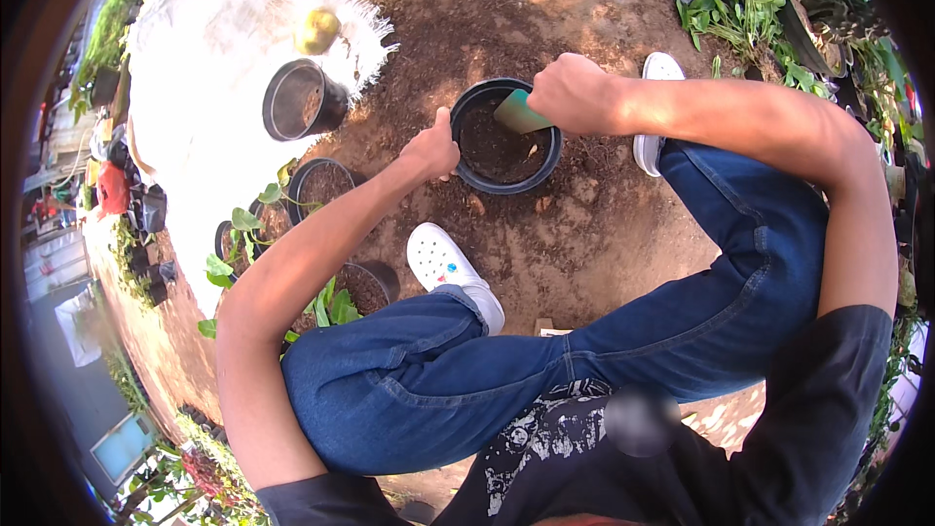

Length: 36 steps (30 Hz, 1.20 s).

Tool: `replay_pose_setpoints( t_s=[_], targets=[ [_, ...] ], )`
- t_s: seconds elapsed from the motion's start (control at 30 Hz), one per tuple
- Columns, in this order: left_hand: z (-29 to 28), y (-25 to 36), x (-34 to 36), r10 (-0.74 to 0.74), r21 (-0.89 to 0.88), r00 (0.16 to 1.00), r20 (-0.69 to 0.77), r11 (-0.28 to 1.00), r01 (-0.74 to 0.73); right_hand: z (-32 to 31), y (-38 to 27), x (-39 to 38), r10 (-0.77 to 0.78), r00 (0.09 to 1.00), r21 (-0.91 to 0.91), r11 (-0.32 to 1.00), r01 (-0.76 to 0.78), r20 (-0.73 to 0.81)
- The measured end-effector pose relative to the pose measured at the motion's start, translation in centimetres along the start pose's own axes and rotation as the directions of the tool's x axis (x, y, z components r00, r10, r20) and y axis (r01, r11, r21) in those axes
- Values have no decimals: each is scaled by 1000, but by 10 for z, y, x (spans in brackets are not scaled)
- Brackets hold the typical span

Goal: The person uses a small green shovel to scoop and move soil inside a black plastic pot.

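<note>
A round black plant pot (504, 188) with dark soil (492, 149) in it stands on the ground in front of me. My left hand (431, 149) grips the pot's left rim, its thumb pointing up along the edge. Over the right side of the rim, my right hand (577, 97) is closed in a fist around a green hand trowel (523, 113). The trowel's blade slants down into the pot, and its tip reaches the soil near the far side. Its handle is hidden inside my fist.
Another black pot (336, 102) stands at the edge of a white woven sheet (209, 68), near a yellowish round fruit (317, 31). More soil-filled pots (375, 284) with leafy plants stand by my left arm. My white clogs (435, 258) flank the work spot. Green plants (745, 15) grow at far right.
</note>
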<state>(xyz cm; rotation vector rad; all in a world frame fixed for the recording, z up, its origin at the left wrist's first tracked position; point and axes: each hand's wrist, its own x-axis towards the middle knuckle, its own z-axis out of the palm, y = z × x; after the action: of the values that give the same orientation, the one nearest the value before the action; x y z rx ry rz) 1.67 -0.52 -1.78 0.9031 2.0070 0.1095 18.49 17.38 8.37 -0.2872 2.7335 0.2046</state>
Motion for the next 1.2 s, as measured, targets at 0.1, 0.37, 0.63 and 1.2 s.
replay_pose_setpoints(
  t_s=[0.1,0.37,0.63,1.2],
  targets=[
    [0,-2,-1,12,8,1000,-13,1000,-11,8,-3,4,-74,991,52,995,80,-109],
    [-2,-2,-2,12,-1,1000,-5,1000,-12,12,0,9,-78,991,17,997,80,-108],
    [-2,2,-7,11,-25,1000,9,1000,-11,20,9,11,25,992,93,996,-13,-124],
    [-2,5,-7,5,-12,1000,4,1000,-5,11,8,8,34,998,-17,999,-35,-53]
  ],
)
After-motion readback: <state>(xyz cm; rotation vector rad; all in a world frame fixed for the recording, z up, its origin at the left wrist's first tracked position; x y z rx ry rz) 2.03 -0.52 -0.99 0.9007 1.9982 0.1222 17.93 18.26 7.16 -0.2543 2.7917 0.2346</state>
